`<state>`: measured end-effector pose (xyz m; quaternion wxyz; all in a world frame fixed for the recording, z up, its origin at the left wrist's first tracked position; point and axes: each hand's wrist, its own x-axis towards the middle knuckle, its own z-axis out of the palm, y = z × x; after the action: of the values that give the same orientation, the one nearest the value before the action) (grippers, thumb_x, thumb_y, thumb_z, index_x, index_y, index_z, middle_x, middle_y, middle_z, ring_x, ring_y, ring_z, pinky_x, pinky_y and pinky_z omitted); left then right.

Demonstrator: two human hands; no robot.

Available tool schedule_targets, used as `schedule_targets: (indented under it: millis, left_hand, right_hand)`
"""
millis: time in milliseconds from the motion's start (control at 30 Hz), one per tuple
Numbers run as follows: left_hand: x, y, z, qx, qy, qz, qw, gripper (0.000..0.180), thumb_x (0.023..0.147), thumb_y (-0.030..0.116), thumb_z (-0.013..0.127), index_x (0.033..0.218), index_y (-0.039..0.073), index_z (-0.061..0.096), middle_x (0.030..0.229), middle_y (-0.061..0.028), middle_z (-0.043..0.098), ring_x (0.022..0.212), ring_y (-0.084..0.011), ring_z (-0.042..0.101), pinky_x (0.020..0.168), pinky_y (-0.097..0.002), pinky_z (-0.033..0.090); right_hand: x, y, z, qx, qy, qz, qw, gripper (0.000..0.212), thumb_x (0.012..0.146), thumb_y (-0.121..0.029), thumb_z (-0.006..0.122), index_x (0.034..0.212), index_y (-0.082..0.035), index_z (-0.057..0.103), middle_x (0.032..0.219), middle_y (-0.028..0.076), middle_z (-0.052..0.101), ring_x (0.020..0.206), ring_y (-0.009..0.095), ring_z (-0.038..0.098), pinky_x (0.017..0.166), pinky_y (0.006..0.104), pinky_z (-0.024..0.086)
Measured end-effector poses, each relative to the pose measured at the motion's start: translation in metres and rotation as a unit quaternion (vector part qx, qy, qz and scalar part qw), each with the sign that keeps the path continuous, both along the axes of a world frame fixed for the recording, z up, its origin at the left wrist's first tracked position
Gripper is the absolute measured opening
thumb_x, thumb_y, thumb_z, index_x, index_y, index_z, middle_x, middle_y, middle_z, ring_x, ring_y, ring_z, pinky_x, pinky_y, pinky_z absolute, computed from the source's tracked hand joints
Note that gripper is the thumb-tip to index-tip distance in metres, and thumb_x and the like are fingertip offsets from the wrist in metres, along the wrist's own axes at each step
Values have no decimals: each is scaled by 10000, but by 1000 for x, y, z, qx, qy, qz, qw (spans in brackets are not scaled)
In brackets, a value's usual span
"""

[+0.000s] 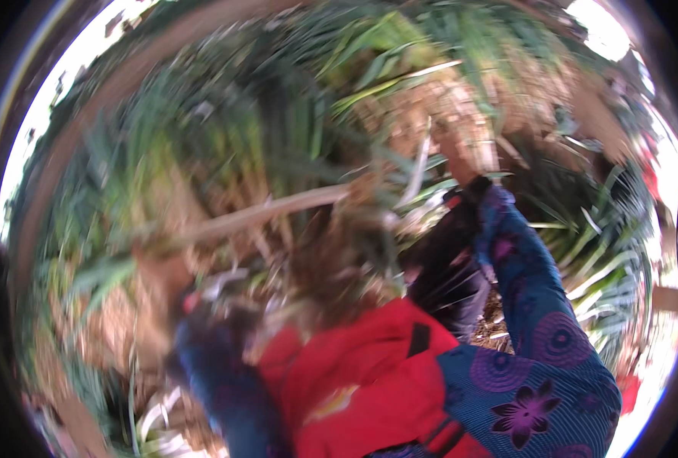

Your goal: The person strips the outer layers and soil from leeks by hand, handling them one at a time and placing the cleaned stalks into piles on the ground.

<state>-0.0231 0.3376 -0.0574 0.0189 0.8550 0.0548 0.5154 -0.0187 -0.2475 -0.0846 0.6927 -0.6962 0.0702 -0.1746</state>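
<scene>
Motion smears much of the picture. My right hand (458, 156), at the end of a blue patterned sleeve, reaches forward to the base of a clump of long green-leaved plants (430, 61). Its fingers blend into the tan, soil-coloured stems, so its grip is hard to read. On the left, my left hand (162, 275) is low among other leafy stalks, its fingers smeared. A long pale stalk or stick (270, 214) slants from near that hand toward the middle; whether the hand holds it cannot be made out.
Thick green leaves (224, 130) fill the far side and both flanks. More pale-stemmed plants (613, 267) lie at the right. Dry straw-like litter (491, 324) shows beside my dark-clad leg (449, 267). A red garment (362, 374) covers my front.
</scene>
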Motion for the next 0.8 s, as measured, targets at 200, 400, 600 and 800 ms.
schedule_targets:
  millis: [200,400,600,800]
  left_hand:
    - [15,-121,65,-818,-66,-436,369,199,847,201,651,927,77,518,742,-61,509,699,-183,523,666,-346,477]
    - [0,-154,60,-829,-20,-464,310,449,819,483,641,1029,113,496,842,-83,550,809,-253,567,773,-410,483]
    - [-11,-151,71,-823,-44,-481,300,533,799,519,660,1130,123,524,980,-81,556,935,-295,561,876,-481,453]
    - [-7,-143,77,-801,21,-431,415,432,848,373,670,1172,127,522,1015,-45,568,922,-196,554,863,-399,444]
  right_hand:
    - [-26,109,94,-111,37,328,937,420,910,-296,591,1242,-41,555,1069,37,631,1002,144,582,855,307,456]
    - [-65,181,81,-264,109,395,873,334,890,-218,594,1143,0,580,855,63,618,812,126,572,718,292,469]
    - [-87,201,58,-183,91,372,905,261,868,-157,614,1077,-1,595,753,63,584,699,116,536,658,304,460]
    - [-87,201,42,-262,3,268,927,253,847,-98,631,1091,-42,588,811,110,641,728,188,621,711,302,494]
